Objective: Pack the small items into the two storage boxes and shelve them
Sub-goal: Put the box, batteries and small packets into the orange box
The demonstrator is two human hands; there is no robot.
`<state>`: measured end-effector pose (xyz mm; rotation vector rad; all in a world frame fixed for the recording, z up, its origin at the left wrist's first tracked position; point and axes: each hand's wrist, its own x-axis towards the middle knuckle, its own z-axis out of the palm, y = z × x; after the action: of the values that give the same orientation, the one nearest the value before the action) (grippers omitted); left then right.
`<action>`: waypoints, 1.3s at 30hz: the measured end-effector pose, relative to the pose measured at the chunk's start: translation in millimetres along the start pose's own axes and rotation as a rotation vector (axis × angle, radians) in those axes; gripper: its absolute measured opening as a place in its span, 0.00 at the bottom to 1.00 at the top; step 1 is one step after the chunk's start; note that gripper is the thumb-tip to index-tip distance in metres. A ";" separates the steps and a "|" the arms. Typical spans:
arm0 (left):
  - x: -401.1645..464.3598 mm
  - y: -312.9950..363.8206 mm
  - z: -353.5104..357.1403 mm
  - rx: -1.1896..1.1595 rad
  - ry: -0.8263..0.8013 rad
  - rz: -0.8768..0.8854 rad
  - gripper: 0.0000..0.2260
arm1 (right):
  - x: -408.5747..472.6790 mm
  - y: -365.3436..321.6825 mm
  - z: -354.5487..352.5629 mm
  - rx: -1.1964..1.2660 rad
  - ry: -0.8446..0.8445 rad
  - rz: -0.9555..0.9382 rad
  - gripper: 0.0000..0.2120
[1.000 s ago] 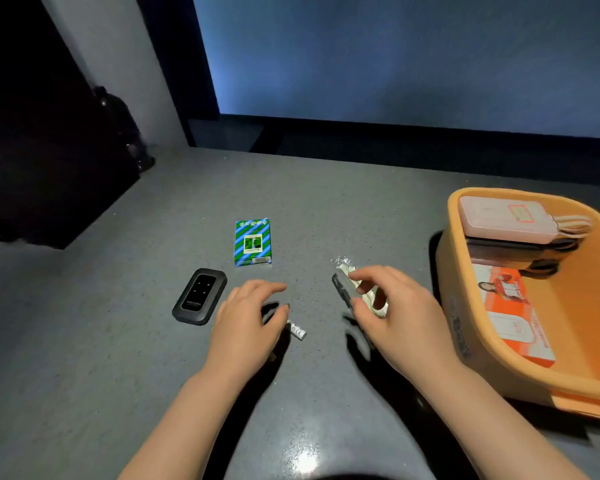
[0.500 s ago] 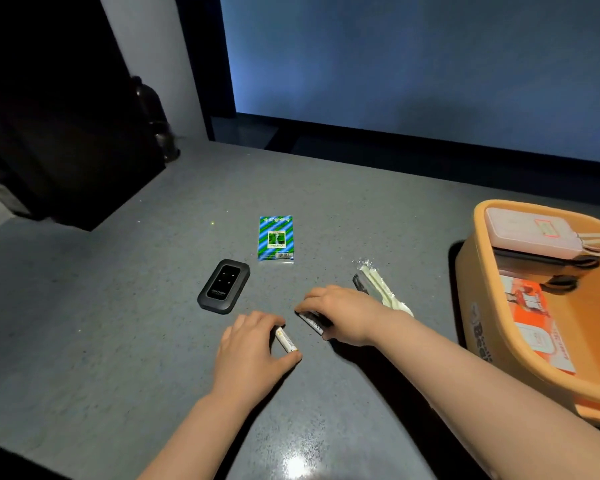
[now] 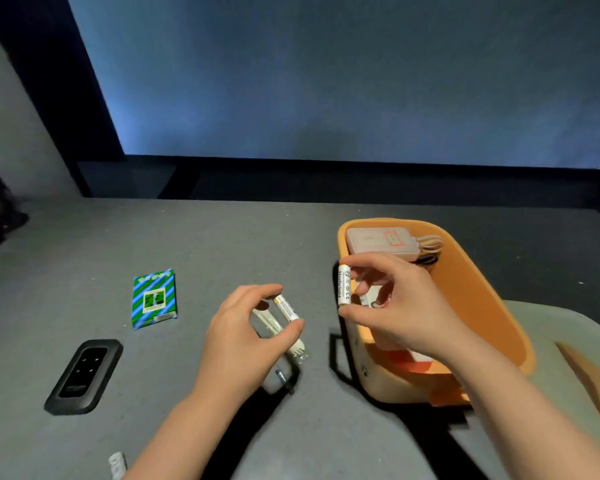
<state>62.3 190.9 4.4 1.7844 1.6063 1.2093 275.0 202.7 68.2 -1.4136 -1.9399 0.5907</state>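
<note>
Both batteries lifted off the table since the half-second-earlier frame, where each lay flat under a hand. Left hand [image 3: 238, 344] found raised clear of the surface, thumb and forefinger clamped end to end on a white battery [image 3: 286, 308], tilted with its top toward 11 o'clock. Right hand [image 3: 399, 303] found closed on a second battery [image 3: 343, 285], held upright between fingertip and thumb at the near left rim of the orange storage box [image 3: 492, 296]. Right-hand battery not yet released; carried rightward from table centre to the box edge. Judged: pick-up complete, drop into the box next for the right, the left to follow.

Wrapped fork [image 3: 293, 344] left on the table beneath the left hand, with a dark slim item just at its 6 o'clock, too blurred to identify. Green-and-blue striped packet [image 3: 155, 299] at 9 o'clock of the left hand and black pocket device [image 3: 84, 375] at 8 o'clock, both unmoved on the table against the earlier frame. Pink power bank [image 3: 378, 241] already inside the box at its far end. Pale second surface seen at 3 o'clock of the box, not identified as the other container. Shelving not begun.
</note>
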 end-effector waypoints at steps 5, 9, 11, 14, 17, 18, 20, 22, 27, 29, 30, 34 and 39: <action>26.0 32.1 48.3 -0.042 -0.108 0.081 0.19 | 14.5 63.2 -33.1 -0.250 -0.093 0.199 0.23; 30.6 37.3 73.8 -0.060 -0.178 0.091 0.19 | 31.1 91.9 -16.6 -0.515 -0.259 0.193 0.21; 32.7 38.2 81.9 -0.065 -0.191 0.101 0.20 | 37.6 98.1 -8.8 -0.604 -0.321 0.178 0.21; 36.1 38.4 86.9 -0.065 -0.196 0.119 0.21 | 41.3 106.4 0.0 -0.633 -0.382 0.166 0.22; 37.0 36.1 87.0 -0.068 -0.190 0.130 0.21 | 42.6 111.5 2.6 -0.595 -0.333 0.165 0.22; 37.2 35.3 86.9 -0.068 -0.186 0.131 0.21 | 43.1 112.9 3.2 -0.565 -0.299 0.174 0.21; 37.1 33.8 86.7 -0.069 -0.174 0.129 0.20 | 44.3 114.9 5.1 -0.500 -0.251 0.200 0.21; 37.3 32.4 87.2 -0.070 -0.167 0.122 0.20 | 46.1 116.4 7.3 -0.445 -0.221 0.216 0.22; 40.0 32.1 86.0 -0.050 -0.152 0.115 0.20 | 49.5 116.0 10.7 -0.394 -0.188 0.214 0.23; 41.2 32.1 86.4 -0.037 -0.161 0.121 0.20 | 49.4 116.1 10.5 -0.388 -0.191 0.216 0.23; 41.7 31.5 87.0 -0.030 -0.164 0.124 0.20 | 49.0 116.3 10.1 -0.389 -0.193 0.218 0.23; 43.2 29.4 89.9 -0.017 -0.176 0.126 0.20 | 48.4 117.5 9.0 -0.399 -0.196 0.222 0.23; 44.4 34.4 90.7 -0.018 -0.186 0.139 0.22 | 44.1 114.0 3.3 -0.384 -0.225 0.245 0.21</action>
<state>153.8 245.4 -1.1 1.9617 1.3830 1.0778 338.0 280.6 -1.9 -1.9143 -2.1553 0.5237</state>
